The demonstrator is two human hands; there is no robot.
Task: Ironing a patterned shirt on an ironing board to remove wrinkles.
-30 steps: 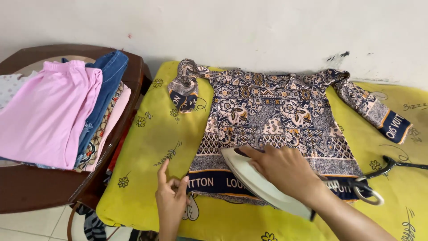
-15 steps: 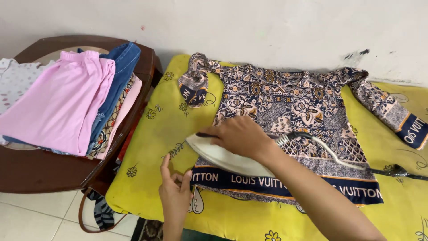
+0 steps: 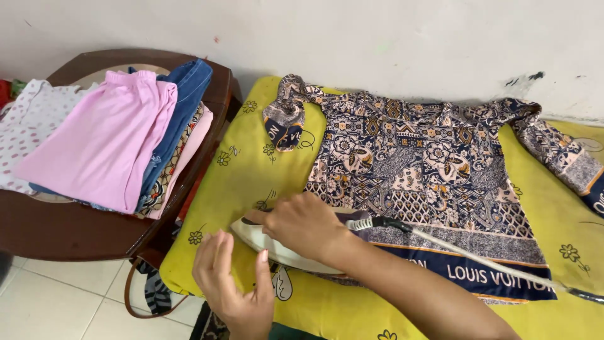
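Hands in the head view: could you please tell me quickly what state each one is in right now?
Left hand: open, fingers spread, holding nothing, just in front of the iron.
Right hand: closed on the white clothes iron, at the patterned shirt's hem.

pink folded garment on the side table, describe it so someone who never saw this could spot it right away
Start at the dark brown wooden side table left of the yellow flower-print padded cloth. A stack of folded clothes lies on it; the plain pink folded garment is on top, beside blue denim jeans and a white dotted cloth.
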